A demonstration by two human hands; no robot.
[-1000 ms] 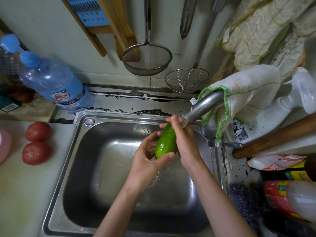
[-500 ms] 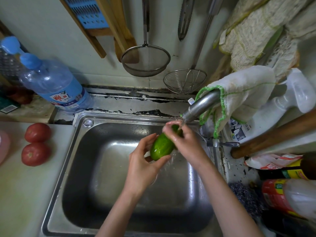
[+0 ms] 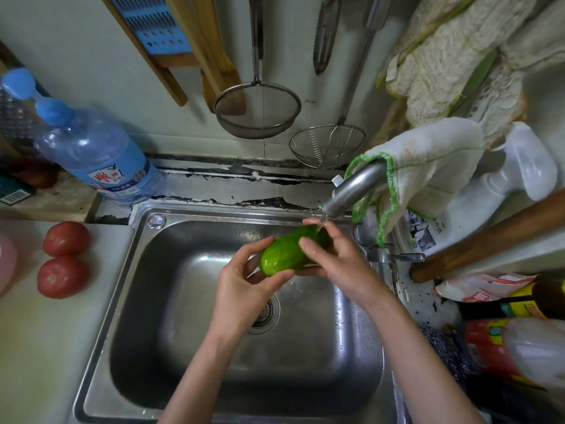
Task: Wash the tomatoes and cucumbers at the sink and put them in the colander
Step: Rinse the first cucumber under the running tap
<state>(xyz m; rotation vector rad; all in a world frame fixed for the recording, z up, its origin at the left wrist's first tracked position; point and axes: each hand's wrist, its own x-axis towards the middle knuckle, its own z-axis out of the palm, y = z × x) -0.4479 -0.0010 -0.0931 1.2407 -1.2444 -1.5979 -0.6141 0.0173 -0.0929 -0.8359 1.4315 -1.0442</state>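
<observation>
Over the back right corner of the stainless steel sink (image 3: 214, 377), directly beneath the curved metal tap spout (image 3: 351, 191), a short glossy green cucumber (image 3: 286, 252) is held clear of the basin by both hands. Its long axis runs diagonally. The blunt end points toward the sink's middle, and the other end sits up under the spout, where a thin stream of water strikes it.

The left hand (image 3: 244, 289) has its grip on the blunt end, thumb on the near side and fingers curled round the far side, closed about the cucumber. The right hand (image 3: 342, 267) has its grip on the spout-side half, fingers lapped over the top, likewise closed on it.

Two round red tomatoes (image 3: 65, 238) lie on the pale table (image 3: 46, 347) just beyond the sink's left edge, well apart from both hands and unwashed by appearance.

Assessment: rinsing of the cucumber is in hand. A turn about the long axis would bring the unwetted side under the stream. The left hand is the nearer to the tomatoes. No colander can be identified, so the direction of the carry cannot be stated.
</observation>
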